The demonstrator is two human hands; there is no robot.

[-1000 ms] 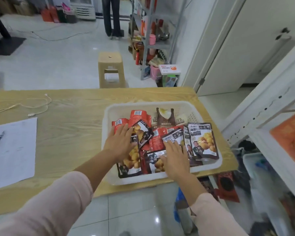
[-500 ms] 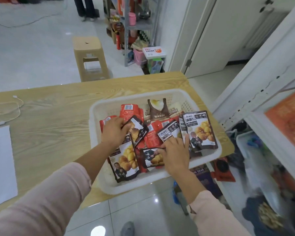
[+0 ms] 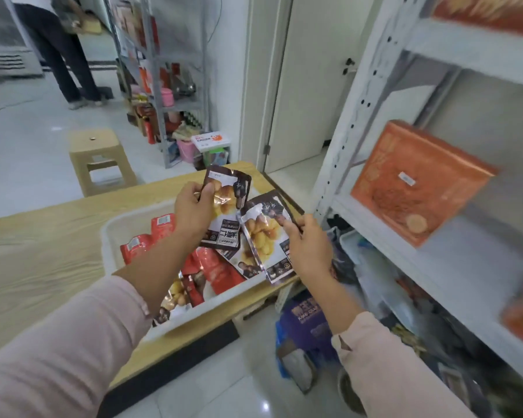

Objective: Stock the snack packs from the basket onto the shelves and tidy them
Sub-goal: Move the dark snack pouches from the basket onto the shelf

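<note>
**One dark snack pack in each hand, above the basket**

Grips in the left hand (image 3: 194, 212) a dark brown glossy snack pack printed with yellow kernels (image 3: 228, 194), thumb on its face and fingers curled behind its left edge. Holds it upright over the far rim of the white plastic basket (image 3: 111, 236).

Pinches in the right hand (image 3: 310, 248) a second dark brown kernel-printed pack (image 3: 261, 236) by its right edge, index fingertip pressed on the front. Carries it tilted, at 4 o'clock from the first pack, its upper corner overlapping the first pack's lower right corner and its lower end hanging past the basket's right rim.

Below, at 7 o'clock from the raised hands: red foil packs (image 3: 160, 226) and more dark ones lying loose in the basket, on the right end of a light wooden table (image 3: 43, 251).

At 3 o'clock: pale grey metal shelving (image 3: 435, 49) with a flat orange box (image 3: 417, 182) leaning on its middle shelf.

At 11 o'clock: a tan plastic stool (image 3: 97, 158) on the pale floor.
</note>
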